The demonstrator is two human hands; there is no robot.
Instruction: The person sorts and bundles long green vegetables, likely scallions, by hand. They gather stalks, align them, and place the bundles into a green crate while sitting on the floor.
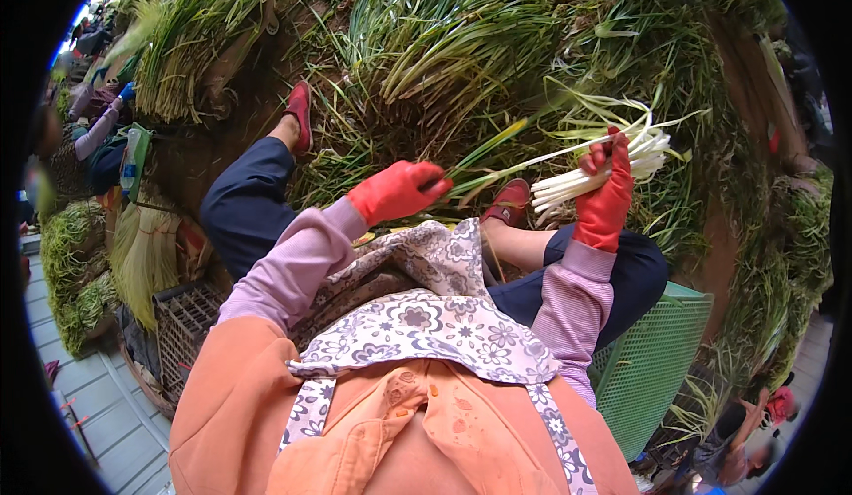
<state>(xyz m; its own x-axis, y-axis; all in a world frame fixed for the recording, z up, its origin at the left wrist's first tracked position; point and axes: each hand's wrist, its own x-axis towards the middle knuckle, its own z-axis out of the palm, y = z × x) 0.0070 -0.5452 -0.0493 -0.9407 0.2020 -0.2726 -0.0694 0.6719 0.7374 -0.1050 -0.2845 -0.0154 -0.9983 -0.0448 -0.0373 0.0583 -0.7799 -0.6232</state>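
My right hand (607, 185), in a red rubber glove, is closed around a bundle of peeled white leafy-vegetable stems (572, 185). Pale leaf strips (632, 119) spread out above that hand. One longer green-leaved stalk (512, 170) runs from the right fingertips across towards my left hand (403, 192). The left hand wears a matching glove, its fingers curled near the stalk's leafy end. It is slightly blurred, and whether the fingers pinch the leaves is unclear. Before me lies a broad heap of unpeeled green stalks (466, 36), roots towards me.
More stalks (193, 42) are piled at upper left. A bound pale bundle (145, 255) stands by a plastic crate (190, 325). A green mesh basket (655, 368) is beside my right leg. Other people work at left and lower right; one sleeve (100, 132) shows near a water bottle (131, 159).
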